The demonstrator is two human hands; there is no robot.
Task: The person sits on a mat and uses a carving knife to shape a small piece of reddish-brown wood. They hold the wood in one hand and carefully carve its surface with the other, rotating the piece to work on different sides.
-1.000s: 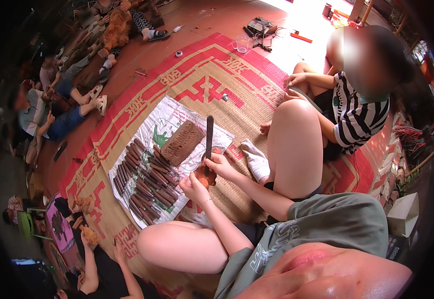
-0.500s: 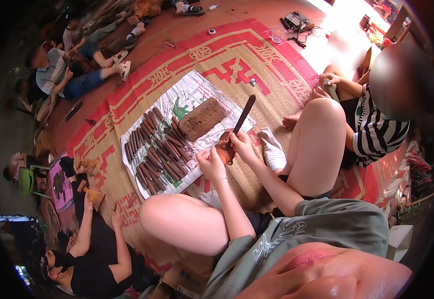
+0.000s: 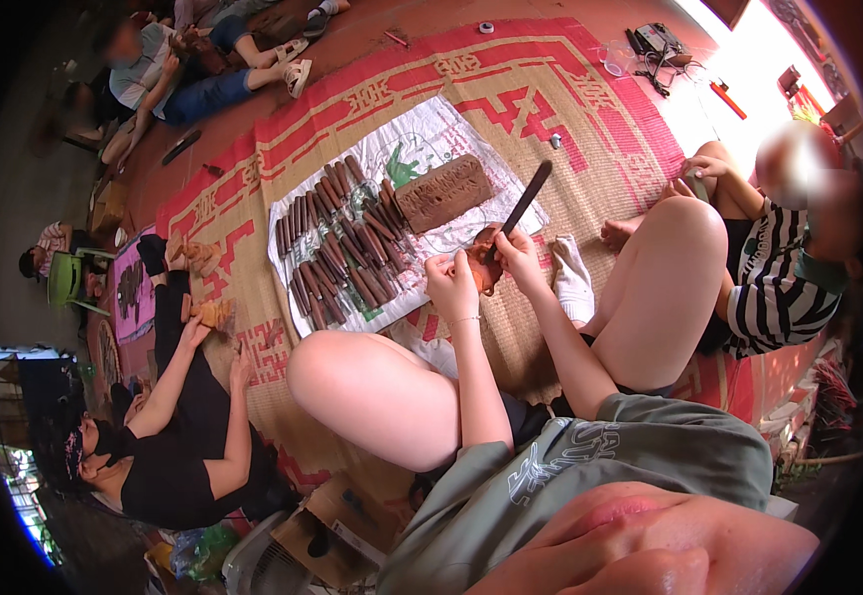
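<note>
Between my bent knees, my left hand [image 3: 451,285] has its fingers closed on a small reddish-brown carved piece [image 3: 484,260], whose exact shape the fingers partly hide. My right hand [image 3: 518,256] grips a long, dark, stick-like tool [image 3: 528,195] that slants up and away to the right; its lower end is hidden at the carved piece. Just beyond lies a white printed sheet [image 3: 430,119], bearing a brown rectangular block [image 3: 443,192] with a rough top. Left of the block, several slim brown rods [image 3: 337,243] lie in rows on that sheet.
A red and tan woven mat [image 3: 258,213] spreads under everything. A person in a striped shirt [image 3: 784,278] sits close on the right; another in black [image 3: 179,446] works at the left. A white sock-like cloth [image 3: 572,280] lies beside my right arm. A cardboard box [image 3: 337,531] stands low left.
My view has shifted, so the sheet and mat sit farther right in it. Both hands stay together at the carved piece, with the dark tool still in my right hand.
</note>
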